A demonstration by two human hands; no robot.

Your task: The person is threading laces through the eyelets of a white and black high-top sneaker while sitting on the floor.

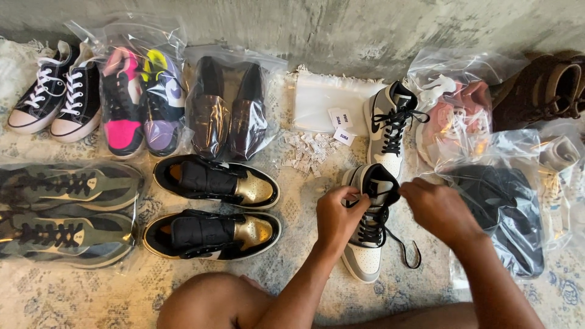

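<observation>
A grey, white and black high-top sneaker (365, 250) lies on the rug in front of me, toe pointing toward me. My left hand (338, 213) pinches its black laces near the collar on the left side. My right hand (436, 207) grips the lace on the right side of the tongue. A loose black lace end (405, 250) curls out to the right of the shoe. Its matching sneaker (390, 128) stands just behind, laced, toe also toward me.
Black and gold high-tops (213, 207) sit at centre left. Bagged shoes line the wall: pink and purple pair (140, 100), brown loafers (228, 113), camouflage sneakers (67, 213), dark shoes (503, 210), pink shoes (454, 113). Black canvas sneakers (58, 94), empty bags (326, 100), small packets (308, 152) and my knee (213, 301) are nearby.
</observation>
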